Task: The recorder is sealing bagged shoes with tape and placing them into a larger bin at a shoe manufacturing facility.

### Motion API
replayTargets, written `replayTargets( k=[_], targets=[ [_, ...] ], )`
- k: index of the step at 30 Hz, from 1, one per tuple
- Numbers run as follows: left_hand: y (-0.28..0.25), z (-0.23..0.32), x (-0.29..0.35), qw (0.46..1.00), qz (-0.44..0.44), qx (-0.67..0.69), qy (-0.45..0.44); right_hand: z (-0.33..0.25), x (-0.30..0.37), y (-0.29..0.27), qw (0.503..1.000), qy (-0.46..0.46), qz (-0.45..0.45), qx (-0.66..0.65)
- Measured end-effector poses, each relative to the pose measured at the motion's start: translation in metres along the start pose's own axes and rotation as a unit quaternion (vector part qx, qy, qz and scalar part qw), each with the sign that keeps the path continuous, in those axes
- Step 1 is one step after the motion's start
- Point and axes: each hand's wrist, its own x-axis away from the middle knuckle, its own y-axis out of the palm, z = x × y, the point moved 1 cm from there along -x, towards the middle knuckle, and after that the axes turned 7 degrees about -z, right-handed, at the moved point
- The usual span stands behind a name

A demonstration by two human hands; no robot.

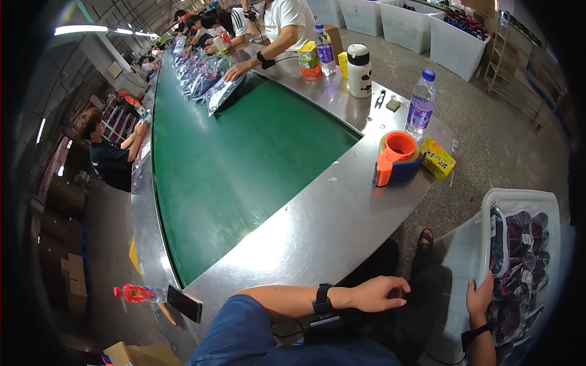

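Observation:
My left hand (376, 294) is held in the air over my lap, with a black band on its wrist. Its fingers are loosely bent, a gap shows between thumb and fingers, and nothing is in it. At the lower right, my right hand (480, 297) grips the near-left wall of a white plastic bin (486, 226), thumb on one side and fingers on the other. Inside the bin lie several dark shoes in clear plastic bags (519, 268), purple and pink in places. Part of the right fingers is hidden by the bin's edge.
A green conveyor belt (244, 165) runs away between metal edges (305, 232). On the metal stand an orange tape dispenser (398, 155), water bottle (421, 107), yellow box (437, 160), white flask (359, 73), phone (184, 304) and red-capped bottle (139, 293). Co-workers handle bagged goods (223, 93) farther up.

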Motion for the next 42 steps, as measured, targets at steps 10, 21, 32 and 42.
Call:
replayTargets(
  k=[10, 21, 32, 42],
  targets=[
    [0.001, -0.001, 0.001, 0.999, -0.003, -0.034, 0.003, 0.006, 0.001, 0.006, 1.0, 0.001, 0.005, 0.005],
    [0.002, 0.0, 0.001, 0.999, -0.007, -0.043, -0.002, 0.009, 0.0, 0.008, 1.0, -0.005, 0.011, 0.006],
    [0.003, 0.0, 0.002, 0.999, -0.014, -0.046, -0.003, -0.009, 0.003, -0.01, 1.0, 0.001, -0.018, -0.022],
    [0.003, -0.001, 0.002, 0.998, -0.018, -0.061, -0.002, -0.007, 0.004, -0.006, 1.0, 0.008, -0.004, -0.006]
  ],
)
